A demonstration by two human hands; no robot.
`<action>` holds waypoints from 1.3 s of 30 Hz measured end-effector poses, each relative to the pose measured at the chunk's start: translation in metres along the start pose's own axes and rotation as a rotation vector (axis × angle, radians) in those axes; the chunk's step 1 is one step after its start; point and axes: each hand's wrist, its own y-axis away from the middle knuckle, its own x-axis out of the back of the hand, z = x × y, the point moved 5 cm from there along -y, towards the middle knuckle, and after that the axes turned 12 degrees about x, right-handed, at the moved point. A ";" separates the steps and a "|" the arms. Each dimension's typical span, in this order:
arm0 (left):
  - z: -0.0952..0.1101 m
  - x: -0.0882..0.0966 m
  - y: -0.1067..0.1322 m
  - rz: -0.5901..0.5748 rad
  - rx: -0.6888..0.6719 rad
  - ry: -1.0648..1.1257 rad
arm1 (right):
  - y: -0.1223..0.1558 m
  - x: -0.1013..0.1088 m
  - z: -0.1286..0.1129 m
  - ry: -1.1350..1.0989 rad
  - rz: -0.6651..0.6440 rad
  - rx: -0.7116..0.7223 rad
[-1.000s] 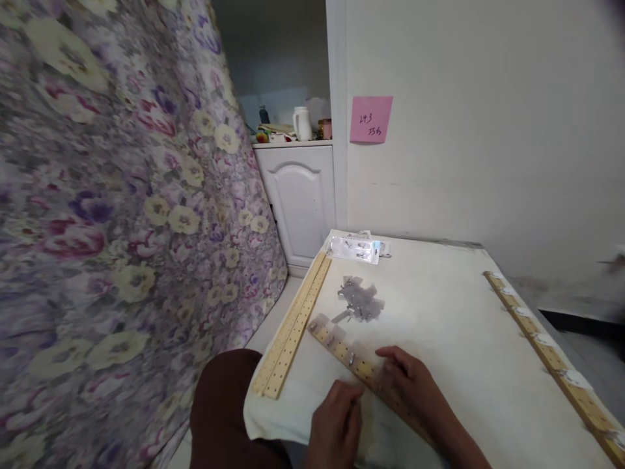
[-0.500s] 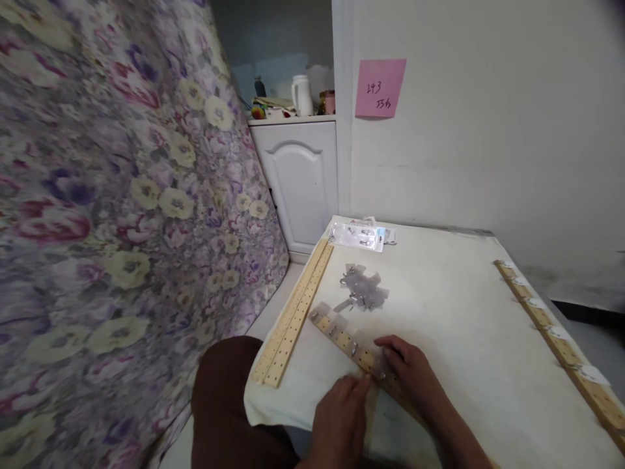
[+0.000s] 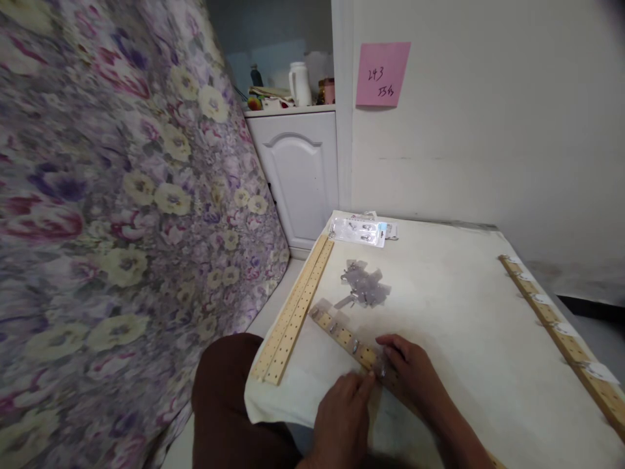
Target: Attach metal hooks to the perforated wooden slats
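Observation:
A perforated wooden strip (image 3: pixel 342 337) with small metal clips on it lies slantwise near the front of the white-covered table (image 3: pixel 454 326). My right hand (image 3: pixel 410 372) rests on the strip with its fingers curled around a small metal clip. My left hand (image 3: pixel 342 417) sits just left of it, fingertips pinched together against the strip's near edge. A heap of small clear packets with metal clips (image 3: pixel 364 290) lies a little beyond the strip.
Two more perforated wooden strips (image 3: pixel 293 312) lie along the table's left edge, another (image 3: pixel 561 332) along the right. A clear blister pack (image 3: pixel 359 231) sits at the far edge. A flowered mattress (image 3: pixel 112 215) leans at left; a white cabinet (image 3: pixel 297 176) stands behind. A pink note (image 3: pixel 382 73) is on the wall.
The view has tipped slightly downward. My left hand has moved up to the strip, closer to my right hand, which stays on the strip.

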 end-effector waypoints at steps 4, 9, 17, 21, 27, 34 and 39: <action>0.000 -0.001 -0.001 0.016 0.009 -0.014 | 0.000 0.000 -0.001 0.023 0.002 -0.007; 0.001 -0.002 -0.001 -0.011 0.022 -0.049 | 0.000 0.000 -0.003 0.044 -0.006 -0.007; 0.002 0.000 -0.002 -0.065 0.033 -0.069 | 0.001 0.000 -0.002 0.067 -0.005 0.003; 0.002 -0.001 -0.001 -0.060 0.029 -0.070 | 0.001 0.000 -0.001 0.054 0.002 0.009; 0.004 0.001 -0.001 -0.032 0.023 -0.063 | 0.001 0.001 -0.004 0.021 0.013 0.012; 0.003 0.001 -0.001 -0.002 0.000 -0.053 | 0.000 0.001 -0.004 0.038 0.013 0.013; 0.005 0.002 -0.002 0.012 -0.011 -0.063 | 0.000 0.001 -0.001 0.041 0.004 0.014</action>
